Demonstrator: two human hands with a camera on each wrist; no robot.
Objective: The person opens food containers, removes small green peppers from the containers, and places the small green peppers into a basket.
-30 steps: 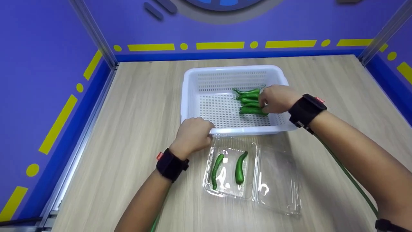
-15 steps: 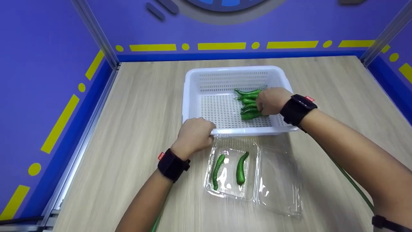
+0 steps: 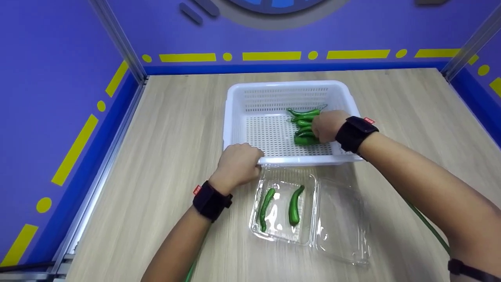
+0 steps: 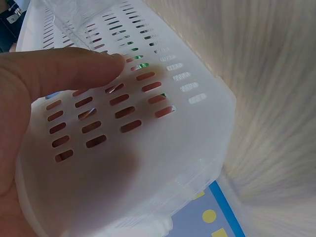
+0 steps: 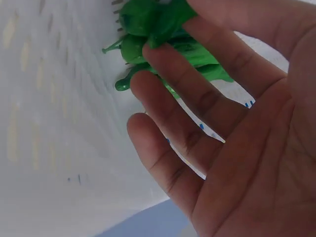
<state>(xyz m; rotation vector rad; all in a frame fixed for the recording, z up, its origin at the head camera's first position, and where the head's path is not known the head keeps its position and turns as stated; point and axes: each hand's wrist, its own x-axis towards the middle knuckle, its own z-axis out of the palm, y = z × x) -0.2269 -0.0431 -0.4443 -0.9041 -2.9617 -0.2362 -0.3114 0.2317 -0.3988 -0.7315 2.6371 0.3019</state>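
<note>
A white slotted plastic basket (image 3: 301, 159) stands on the table. My left hand (image 3: 238, 160) grips its near left rim, the thumb (image 4: 94, 69) pressed on the outer wall in the left wrist view. Several green chili peppers (image 3: 307, 117) lie side by side at the basket's right. Over their near end, my right hand (image 3: 328, 126) pinches one green chili pepper (image 5: 170, 19) between thumb and index finger; its other fingers extend loosely. A clear plastic clamshell box (image 3: 282, 235) lies open before the basket, with two chili peppers (image 3: 295, 207) set apart in it.
The clamshell's lid (image 3: 340, 223) is folded out flat to the right on the wooden table (image 3: 176, 117). Blue panels with yellow marks (image 3: 272, 56) enclose the table at the back and sides. A green cable (image 3: 426, 225) runs under the right forearm.
My right hand has shifted slightly left and toward me inside the basket, and the nearest pepper has moved with it. The left hand keeps its hold on the rim.
</note>
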